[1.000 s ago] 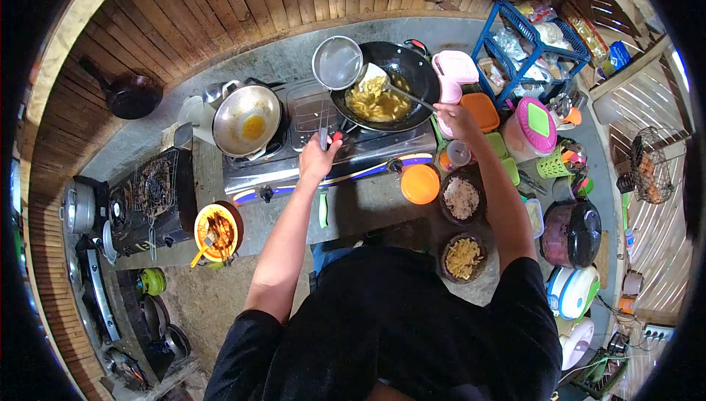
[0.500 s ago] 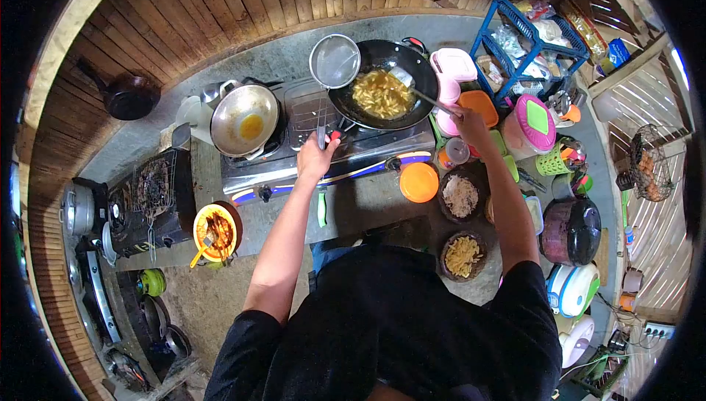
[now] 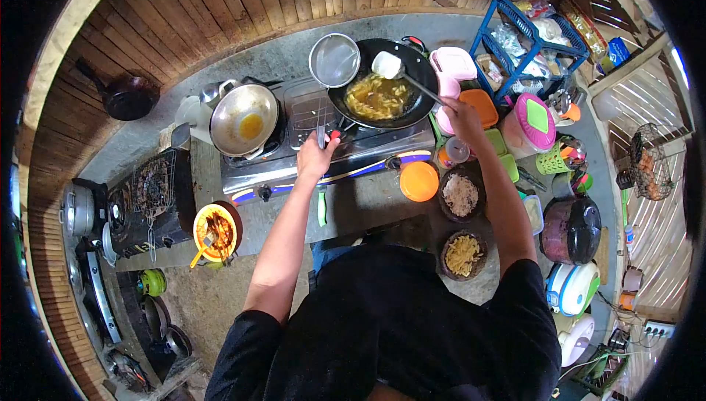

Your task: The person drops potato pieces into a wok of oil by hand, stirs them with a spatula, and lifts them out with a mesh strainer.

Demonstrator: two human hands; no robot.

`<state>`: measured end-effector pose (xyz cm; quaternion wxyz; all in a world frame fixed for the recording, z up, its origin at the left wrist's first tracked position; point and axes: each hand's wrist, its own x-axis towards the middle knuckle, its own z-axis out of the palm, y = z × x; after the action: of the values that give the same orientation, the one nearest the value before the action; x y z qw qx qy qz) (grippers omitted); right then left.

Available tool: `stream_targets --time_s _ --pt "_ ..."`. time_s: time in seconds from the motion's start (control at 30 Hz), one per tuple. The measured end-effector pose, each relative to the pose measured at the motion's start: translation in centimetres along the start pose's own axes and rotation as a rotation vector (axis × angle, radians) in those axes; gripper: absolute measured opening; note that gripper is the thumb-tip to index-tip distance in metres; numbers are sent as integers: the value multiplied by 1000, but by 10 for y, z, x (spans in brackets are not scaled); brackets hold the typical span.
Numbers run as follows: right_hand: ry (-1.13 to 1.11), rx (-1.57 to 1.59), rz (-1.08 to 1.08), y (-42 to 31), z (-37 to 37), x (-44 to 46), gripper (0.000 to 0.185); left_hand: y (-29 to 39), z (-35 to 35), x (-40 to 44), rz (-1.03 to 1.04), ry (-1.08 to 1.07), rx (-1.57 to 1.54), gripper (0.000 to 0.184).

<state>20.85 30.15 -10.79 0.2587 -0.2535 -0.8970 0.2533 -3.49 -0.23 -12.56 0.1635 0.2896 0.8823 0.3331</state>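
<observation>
My left hand point(image 3: 314, 158) is closed round the handle of a round mesh strainer point(image 3: 334, 61), whose bowl hangs beside the left rim of a black wok point(image 3: 421, 81). A small red piece point(image 3: 335, 135) shows at my left thumb; whether I grip it too is unclear. In the wok, pale yellow pieces of food point(image 3: 375, 98) lie in bubbling oil. My right hand point(image 3: 460, 117) grips the long handle of a spatula point(image 3: 386, 65), its wide pale head raised over the far part of the wok, above the food.
On the stove point(image 3: 294, 169), left of the wok, sits a shallow pan point(image 3: 237, 110) with a little yellow oil. Nearby are an orange lid point(image 3: 419, 182), a mortar of pale crumbs point(image 3: 460, 196), a bowl of yellow pieces point(image 3: 463, 255) and an orange bowl of red sauce point(image 3: 234, 233).
The spatula head has risen from the right edge of the food toward the wok's far side. My right hand has shifted slightly left; my left hand and the strainer stay put.
</observation>
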Motion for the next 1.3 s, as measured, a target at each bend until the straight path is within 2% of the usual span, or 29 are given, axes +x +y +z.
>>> stream_targets --time_s 0.07,0.17,0.3,0.37,0.5,0.57,0.6,0.67,0.7,0.77,0.8,0.87,0.97,1.07,1.1,1.17,1.2,1.27,1.3 --pt "50 -218 116 -7 2 7 29 -1 1 1 11 15 8 36" --pt "4 -291 175 -6 7 13 29 -2 1 2 -8 3 15 36" --pt "54 -193 15 11 29 13 29 3 -2 -1 -14 9 16 36" --pt "-39 24 63 -2 30 10 29 2 -1 0 -19 -7 -2 37" --pt "-212 111 135 -12 20 11 29 1 -1 1 -10 1 34 38" --pt "-463 285 377 -11 13 12 30 -1 0 2 -27 -14 3 39" --pt "-463 285 377 -11 10 10 30 0 0 2 -27 -14 2 39" --pt "-349 276 160 -14 4 2 31 1 -1 1 -30 -7 14 39" --pt "-349 275 160 -14 1 0 31 1 -2 1 -29 -7 13 39" --pt "-105 118 -7 -14 -6 -5 27 3 -2 1 -20 -14 29 39" --pt "-104 116 -6 -15 -10 -6 27 2 -2 1 -19 -14 28 39" --pt "-13 -129 52 -17 -18 -7 26 2 -2 1 -23 -11 21 38" --pt "37 -233 143 -22 -24 -7 26 5 -4 -2 2 12 65 38" --pt "98 -361 51 -15 -26 -14 27 1 -2 1 2 5 37 37" --pt "95 -360 47 -22 -30 -14 27 0 -1 1 -2 8 37 37" --pt "-96 -353 133 -34 -40 -15 26 -1 0 2 4 8 27 37" --pt "-99 -353 132 -33 -41 -15 26 -1 0 1 2 8 26 37" --pt "-258 -228 191 -28 -46 -16 26 2 -2 0 -4 3 26 36" --pt "-259 -228 192 -23 -43 -18 26 2 -2 -1 -4 2 25 36"
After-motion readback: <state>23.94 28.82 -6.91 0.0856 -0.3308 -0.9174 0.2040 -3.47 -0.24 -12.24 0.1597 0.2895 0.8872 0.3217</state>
